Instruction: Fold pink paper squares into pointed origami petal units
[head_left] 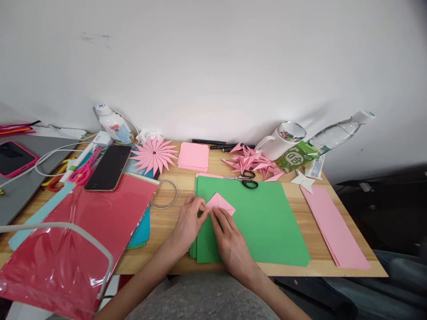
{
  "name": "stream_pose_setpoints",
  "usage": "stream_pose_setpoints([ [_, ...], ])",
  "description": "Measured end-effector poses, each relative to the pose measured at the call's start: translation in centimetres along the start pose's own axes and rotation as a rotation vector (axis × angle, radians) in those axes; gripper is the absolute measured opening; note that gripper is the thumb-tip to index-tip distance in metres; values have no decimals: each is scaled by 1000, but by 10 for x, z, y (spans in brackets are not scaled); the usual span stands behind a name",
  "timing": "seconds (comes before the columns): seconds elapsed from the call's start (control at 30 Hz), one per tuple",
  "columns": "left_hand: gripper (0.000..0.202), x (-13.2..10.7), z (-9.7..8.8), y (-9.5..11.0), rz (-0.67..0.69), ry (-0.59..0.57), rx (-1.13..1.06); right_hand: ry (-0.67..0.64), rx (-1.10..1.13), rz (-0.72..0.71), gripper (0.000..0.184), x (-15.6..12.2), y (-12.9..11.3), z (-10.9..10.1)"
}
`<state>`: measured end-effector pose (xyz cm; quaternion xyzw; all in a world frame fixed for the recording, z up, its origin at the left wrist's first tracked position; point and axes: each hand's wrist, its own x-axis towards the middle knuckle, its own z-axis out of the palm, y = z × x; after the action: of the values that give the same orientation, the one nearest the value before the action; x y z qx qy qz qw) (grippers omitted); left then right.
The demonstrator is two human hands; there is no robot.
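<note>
A small pink sheet of paper with crossing crease lines lies turned like a diamond on the stack of green paper. My left hand pinches the sheet's left corner between thumb and forefinger. Close beside it, my right hand lies over the near edge, its fingers stretched out and pressing the paper down. The fingertips of both hands nearly meet and hide the near left part of the sheet. Just beyond, black-handled scissors rest on the far edge of the green stack.
Behind are a pink square stack, a folded pink paper star, folded pink pieces and a white mug. Pink strips lie right. A phone, red paper pack and pink scissors occupy the left.
</note>
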<state>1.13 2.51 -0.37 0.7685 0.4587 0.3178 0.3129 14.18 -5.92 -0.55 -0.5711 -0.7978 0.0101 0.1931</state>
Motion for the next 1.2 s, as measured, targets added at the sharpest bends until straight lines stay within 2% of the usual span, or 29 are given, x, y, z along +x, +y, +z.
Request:
stream_pose_setpoints([
  [0.13, 12, 0, -6, -4, 53, -26, 8, -42, -16, 10, 53, -3, 2, 6],
  [0.2, 19, -4, -14, -5, 108, -46, 28, -47, -12, 4, 53, -3, 4, 6],
  [0.27, 21, -12, -20, -7, 206, -1, 117, -46, -13, -4, 52, -2, 5, 4],
  [0.33, 23, -24, -22, -7, 373, 28, 244, -46, -15, -10, 52, -2, 5, 3],
  [0.4, 26, -37, -19, -5, 533, -14, 406, -41, -18, -12, 51, -2, 4, 3],
  [0.5, 29, -49, -10, 1, 644, -53, 628, -22, -18, -11, 48, -1, 3, 4],
  [0.7, 34, -52, -2, 8, 615, -37, 806, -9, -20, -34, 45, -2, 7, 5],
  [1.03, 43, -58, 2, 7, 540, -73, 810, -37, 20, -44, 47, -3, 11, 5],
  [1.2, 45, -58, 4, 6, 499, -82, 744, -56, 1, -17, 47, -3, 8, 7],
])
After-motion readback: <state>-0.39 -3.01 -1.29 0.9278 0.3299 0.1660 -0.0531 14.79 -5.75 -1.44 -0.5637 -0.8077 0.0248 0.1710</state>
